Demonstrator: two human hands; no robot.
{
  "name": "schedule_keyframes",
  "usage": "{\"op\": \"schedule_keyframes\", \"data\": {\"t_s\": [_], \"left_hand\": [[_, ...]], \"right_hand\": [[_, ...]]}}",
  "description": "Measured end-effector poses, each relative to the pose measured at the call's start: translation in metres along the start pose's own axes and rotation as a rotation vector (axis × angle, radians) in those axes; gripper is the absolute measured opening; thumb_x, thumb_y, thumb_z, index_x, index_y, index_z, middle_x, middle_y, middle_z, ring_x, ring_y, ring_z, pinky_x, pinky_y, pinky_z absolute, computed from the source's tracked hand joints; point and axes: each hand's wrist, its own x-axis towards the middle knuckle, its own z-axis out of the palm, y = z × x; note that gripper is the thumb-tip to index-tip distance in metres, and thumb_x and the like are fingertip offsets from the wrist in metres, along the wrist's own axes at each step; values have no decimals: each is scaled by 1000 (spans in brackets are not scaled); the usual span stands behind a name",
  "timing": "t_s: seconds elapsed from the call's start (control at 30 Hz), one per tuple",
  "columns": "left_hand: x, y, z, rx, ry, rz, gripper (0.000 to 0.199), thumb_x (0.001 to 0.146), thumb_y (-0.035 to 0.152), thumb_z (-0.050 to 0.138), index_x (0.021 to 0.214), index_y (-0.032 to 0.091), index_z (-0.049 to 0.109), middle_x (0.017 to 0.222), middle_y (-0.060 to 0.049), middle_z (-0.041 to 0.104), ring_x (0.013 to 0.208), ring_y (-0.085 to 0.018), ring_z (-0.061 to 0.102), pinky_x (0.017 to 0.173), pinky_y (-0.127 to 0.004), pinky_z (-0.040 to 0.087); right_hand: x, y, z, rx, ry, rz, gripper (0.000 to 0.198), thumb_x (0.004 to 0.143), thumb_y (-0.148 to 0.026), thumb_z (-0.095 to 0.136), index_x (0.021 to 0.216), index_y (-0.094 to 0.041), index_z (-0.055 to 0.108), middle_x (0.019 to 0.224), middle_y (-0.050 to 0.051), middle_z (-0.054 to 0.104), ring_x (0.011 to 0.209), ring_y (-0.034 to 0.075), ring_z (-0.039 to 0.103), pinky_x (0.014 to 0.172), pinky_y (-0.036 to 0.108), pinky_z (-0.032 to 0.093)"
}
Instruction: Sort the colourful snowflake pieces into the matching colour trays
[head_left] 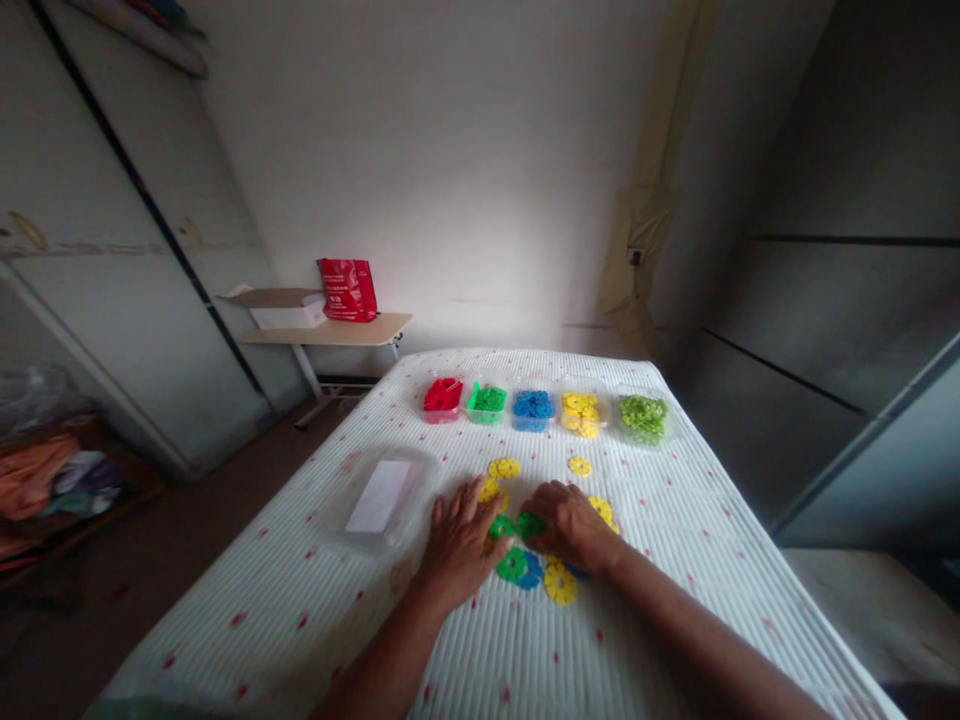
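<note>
My left hand (463, 545) lies low over the mattress with its fingers spread, its thumb by a green notched disc (502, 526). Fingers bent downward, my right hand (571, 524) grips the edge of another green disc (530, 525); its fingertips are partly hidden. Just below, a third green disc (511, 565) overlaps a blue disc (531, 571). Around the hands lie several yellow discs, among them one nearer me (560, 582), one beyond the right hand (580, 466) and one partly under the right wrist (602, 512).
Across the far side stand clear tubs of red (442, 398), green (487, 402), blue (533, 408), yellow (580, 412) and light green (643, 416) pieces. A clear lid with a white label (380, 496) lies left. Beyond, a small table (352, 331) bears a red bag (348, 291).
</note>
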Motion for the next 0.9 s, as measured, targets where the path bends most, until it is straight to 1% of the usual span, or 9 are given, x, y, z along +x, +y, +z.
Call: {"op": "schedule_keyframes", "data": {"t_s": [0.1, 0.23, 0.33, 0.4, 0.53, 0.63, 0.73, 0.83, 0.9], "left_hand": [[2, -4, 5, -12, 60, -6, 43, 91, 36, 35, 133, 30, 43, 150, -6, 26, 136, -25, 26, 108, -52, 19], [4, -6, 9, -17, 100, -5, 42, 90, 24, 35, 131, 27, 46, 147, -7, 32, 134, -24, 31, 108, -49, 23], [5, -6, 9, -20, 114, -1, 43, 89, 19, 36, 130, 24, 48, 145, -10, 34, 132, -25, 33, 107, -49, 26], [5, -6, 8, -21, 115, 0, 43, 88, 17, 36, 128, 23, 49, 144, -10, 36, 131, -25, 35, 107, -49, 27], [5, -7, 10, -26, 143, 11, 42, 88, 16, 36, 127, 24, 50, 141, -9, 40, 131, -24, 35, 106, -49, 29], [6, -8, 13, -18, 167, 18, 42, 88, 15, 36, 126, 23, 50, 140, -10, 41, 131, -24, 35, 106, -49, 29], [6, -10, 15, -14, 185, 23, 42, 87, 14, 36, 125, 23, 51, 140, -10, 42, 130, -24, 37, 106, -49, 30], [7, -11, 17, -21, 215, 36, 41, 87, 13, 37, 124, 23, 52, 138, -9, 44, 129, -24, 39, 105, -49, 31], [7, -11, 17, -26, 233, 43, 41, 87, 14, 38, 123, 24, 52, 138, -9, 44, 128, -25, 40, 104, -50, 32]], "right_hand": [[1, 5, -5, 108, 1, 29, 16, 74, -27, 61, 89, -22, 64, 88, 4, 63, 86, 18, 55, 77, 29, 38], [2, 22, -7, 255, 26, 155, 13, 74, -19, 56, 83, -18, 64, 84, 3, 64, 77, 15, 57, 70, 24, 40], [1, 35, -6, 383, 48, 257, 10, 75, -19, 51, 75, -17, 61, 72, 0, 60, 67, 13, 54, 60, 22, 39], [1, 39, -6, 452, 75, 292, 12, 76, -22, 48, 71, -17, 58, 66, -1, 57, 63, 12, 51, 56, 22, 37], [2, 38, -6, 470, 138, 292, 16, 78, -25, 46, 77, -16, 60, 69, 0, 60, 64, 13, 53, 57, 22, 38], [5, 29, -3, 424, 107, 233, 21, 82, -23, 43, 88, -18, 63, 78, 2, 66, 71, 15, 58, 63, 23, 41], [9, 17, -1, 206, 36, 212, 26, 84, -19, 43, 102, -19, 62, 96, 6, 68, 86, 18, 61, 75, 26, 41], [13, 9, -1, -26, -66, 275, 24, 86, -24, 44, 102, -19, 62, 98, 9, 65, 88, 20, 60, 75, 27, 40], [15, 7, -3, -81, -107, 294, 22, 88, -27, 44, 97, -19, 62, 96, 9, 62, 86, 19, 60, 72, 26, 39]]}}
